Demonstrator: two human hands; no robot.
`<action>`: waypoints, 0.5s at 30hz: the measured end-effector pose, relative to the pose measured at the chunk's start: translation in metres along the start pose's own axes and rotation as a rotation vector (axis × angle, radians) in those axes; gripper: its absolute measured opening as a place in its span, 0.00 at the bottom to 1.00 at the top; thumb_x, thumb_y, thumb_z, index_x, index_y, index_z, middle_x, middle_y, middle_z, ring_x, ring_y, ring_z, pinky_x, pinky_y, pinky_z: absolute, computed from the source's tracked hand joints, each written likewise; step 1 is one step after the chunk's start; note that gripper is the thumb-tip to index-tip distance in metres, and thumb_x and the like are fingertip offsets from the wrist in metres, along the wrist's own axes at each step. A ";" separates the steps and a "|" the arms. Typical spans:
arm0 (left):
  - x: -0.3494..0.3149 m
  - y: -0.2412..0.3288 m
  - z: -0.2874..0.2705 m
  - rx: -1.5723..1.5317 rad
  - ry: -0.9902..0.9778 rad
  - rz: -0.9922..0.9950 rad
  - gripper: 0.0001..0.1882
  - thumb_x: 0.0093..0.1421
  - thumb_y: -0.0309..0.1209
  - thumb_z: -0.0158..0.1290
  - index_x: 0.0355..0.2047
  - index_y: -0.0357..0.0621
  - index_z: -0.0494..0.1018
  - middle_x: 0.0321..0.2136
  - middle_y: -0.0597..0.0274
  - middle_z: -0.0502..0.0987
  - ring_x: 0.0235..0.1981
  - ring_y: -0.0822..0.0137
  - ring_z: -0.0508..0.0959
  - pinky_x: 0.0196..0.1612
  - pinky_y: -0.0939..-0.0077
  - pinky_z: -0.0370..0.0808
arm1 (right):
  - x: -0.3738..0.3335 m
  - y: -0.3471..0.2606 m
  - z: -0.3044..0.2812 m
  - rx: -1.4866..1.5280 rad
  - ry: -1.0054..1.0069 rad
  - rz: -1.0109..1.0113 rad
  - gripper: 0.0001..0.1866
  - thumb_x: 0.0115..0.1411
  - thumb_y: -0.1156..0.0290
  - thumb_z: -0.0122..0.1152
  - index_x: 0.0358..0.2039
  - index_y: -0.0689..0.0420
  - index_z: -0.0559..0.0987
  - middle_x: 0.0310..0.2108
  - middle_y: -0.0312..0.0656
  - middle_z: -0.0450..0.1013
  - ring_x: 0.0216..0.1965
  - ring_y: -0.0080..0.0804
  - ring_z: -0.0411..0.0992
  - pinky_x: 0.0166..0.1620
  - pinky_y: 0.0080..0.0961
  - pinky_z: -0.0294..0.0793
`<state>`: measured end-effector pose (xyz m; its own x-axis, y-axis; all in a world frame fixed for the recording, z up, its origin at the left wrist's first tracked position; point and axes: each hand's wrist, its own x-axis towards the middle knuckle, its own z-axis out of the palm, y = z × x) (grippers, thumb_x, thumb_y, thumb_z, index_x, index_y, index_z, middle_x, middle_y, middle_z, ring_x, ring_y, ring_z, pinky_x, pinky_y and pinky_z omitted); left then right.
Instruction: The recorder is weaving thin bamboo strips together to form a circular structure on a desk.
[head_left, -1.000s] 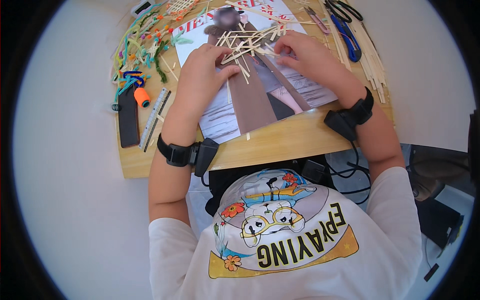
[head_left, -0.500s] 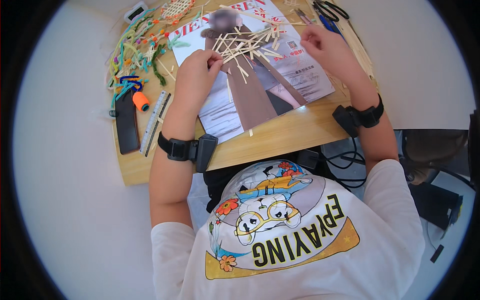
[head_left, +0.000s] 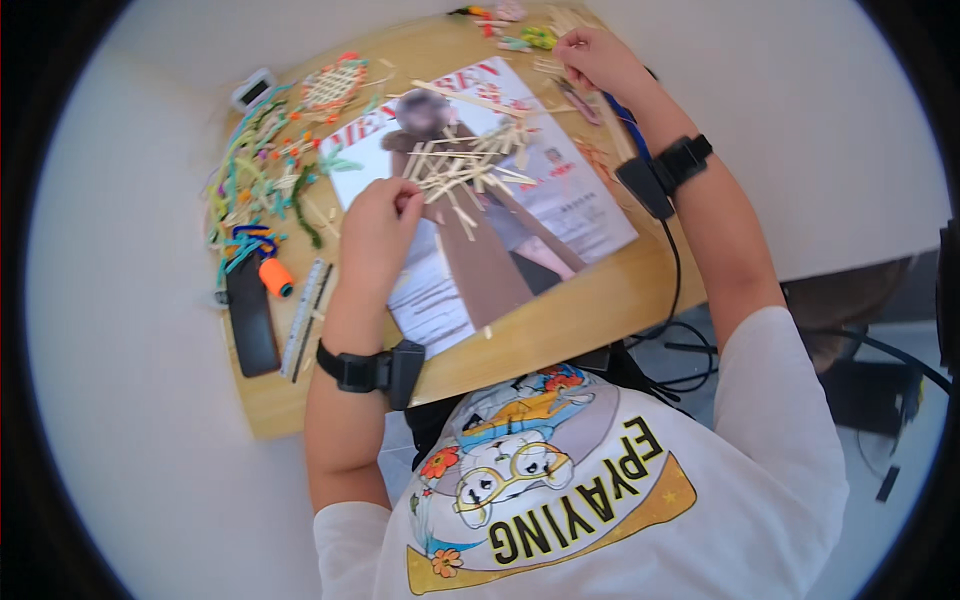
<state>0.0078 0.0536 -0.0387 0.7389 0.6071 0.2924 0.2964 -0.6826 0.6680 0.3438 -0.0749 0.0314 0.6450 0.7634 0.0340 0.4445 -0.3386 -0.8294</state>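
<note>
A loose, criss-crossed lattice of pale thin wooden strips point(head_left: 470, 170) lies over a magazine point(head_left: 590, 225) with a figure in a brown coat on its cover. At the lattice's near left edge, my left hand point(head_left: 380, 225) is closed in a pinch on a wooden strip. My right hand point(head_left: 605, 68) is stretched out to the far right of the table, its fingers drawn together beside more loose pale strips point(head_left: 568, 18). What the right fingertips hold, if anything, cannot be made out.
The wooden table point(head_left: 500, 345) carries tangled coloured yarn point(head_left: 262, 150), a round woven piece point(head_left: 333, 85), an orange thread spool point(head_left: 275, 277), a dark phone point(head_left: 250, 325) and a ruler point(head_left: 302, 320) on the left. A yellow-green bundle point(head_left: 538, 38) lies at the back. A black cable point(head_left: 678, 275) hangs by my right forearm.
My right hand has moved from above the magazine's right side to the far right of the table. My left hand stays pinched at the lattice's edge. The whole view has shifted.
</note>
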 end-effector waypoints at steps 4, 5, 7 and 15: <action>0.001 -0.002 0.004 0.014 0.058 0.008 0.06 0.59 0.30 0.60 0.34 0.41 0.81 0.30 0.51 0.80 0.34 0.51 0.81 0.39 0.58 0.77 | 0.020 -0.049 0.064 -0.016 -0.274 -0.389 0.12 0.64 0.63 0.64 0.38 0.60 0.81 0.25 0.35 0.79 0.26 0.22 0.75 0.30 0.24 0.74; 0.001 -0.001 0.005 0.041 0.053 0.019 0.06 0.59 0.30 0.60 0.34 0.41 0.81 0.30 0.51 0.81 0.34 0.50 0.81 0.40 0.57 0.78 | 0.029 -0.062 0.085 -0.093 -0.262 -0.416 0.12 0.65 0.64 0.63 0.39 0.60 0.80 0.26 0.35 0.78 0.27 0.21 0.74 0.31 0.24 0.74; 0.002 -0.001 0.006 0.044 0.038 0.023 0.06 0.58 0.29 0.60 0.33 0.41 0.81 0.30 0.51 0.81 0.35 0.49 0.81 0.40 0.56 0.78 | 0.049 -0.086 0.127 -0.133 -0.278 -0.621 0.11 0.68 0.65 0.62 0.41 0.61 0.79 0.26 0.33 0.76 0.28 0.19 0.72 0.34 0.22 0.73; 0.002 -0.001 0.005 0.091 0.028 0.041 0.08 0.57 0.30 0.61 0.36 0.40 0.82 0.32 0.51 0.82 0.36 0.49 0.81 0.42 0.57 0.78 | 0.102 -0.147 0.268 0.018 -0.258 -0.579 0.19 0.65 0.61 0.66 0.52 0.58 0.79 0.41 0.44 0.81 0.40 0.33 0.80 0.46 0.30 0.78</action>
<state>0.0119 0.0540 -0.0424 0.7348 0.5882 0.3378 0.3214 -0.7404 0.5904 0.1780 0.2001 0.0077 0.1315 0.9287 0.3468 0.6647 0.1769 -0.7258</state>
